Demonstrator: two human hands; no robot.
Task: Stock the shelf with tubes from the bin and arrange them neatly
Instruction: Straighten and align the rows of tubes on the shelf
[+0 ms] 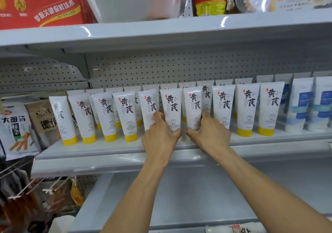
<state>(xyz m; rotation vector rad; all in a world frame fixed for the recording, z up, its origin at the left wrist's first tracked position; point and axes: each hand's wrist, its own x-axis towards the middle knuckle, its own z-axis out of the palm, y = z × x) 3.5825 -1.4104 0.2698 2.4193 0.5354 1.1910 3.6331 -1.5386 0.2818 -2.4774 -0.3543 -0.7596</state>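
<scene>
Both hands are on the front row. Left hand (159, 135) grips the centre tube (171, 107) low down, thumb on its right side, fingers curled round its left edge. Right hand (209, 134) grips the neighbour tube (195, 105) just right of the centre tube, same hold mirrored. The thumbs are close but apart. We see both tubes roughly upright, with their caps hidden behind the hands.

The centre tube sits mid-row on the shelf (115, 149), in a line of white yellow-capped tubes (125, 114) running left and right of it, cap-down, labels toward us. A second row stands right behind it. Left of the centre tube the spacing is uneven and a few lean.

- Well right of the centre tube: blue-and-white tubes (303, 103).
- Well left of it: snack bags (18, 130).
- Above it: upper shelf (161, 33) with a red box (45, 8).
</scene>
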